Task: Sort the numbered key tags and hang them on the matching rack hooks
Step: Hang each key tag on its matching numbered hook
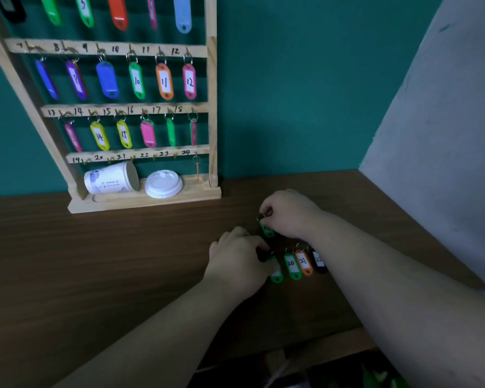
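A wooden key rack (212,107) stands against the teal wall, with coloured tags on rows 7 to 18. On the bottom row, hooks 19 to 23 are bare; an orange tag (197,170) hangs edge-on at the rightmost hook. My right hand (289,212) pinches the ring of a green tag (267,229), lifted just off the table. My left hand (237,260) rests on another green tag (276,274) and covers its top. Beside it lie green tag 20 (291,266), orange tag 21 (303,263) and a black tag (319,261).
A paper cup (111,179) lies on its side on the rack's base next to a white lid (164,184). The brown table (95,261) ends in a front edge at the lower right. A grey surface (445,121) rises at the right.
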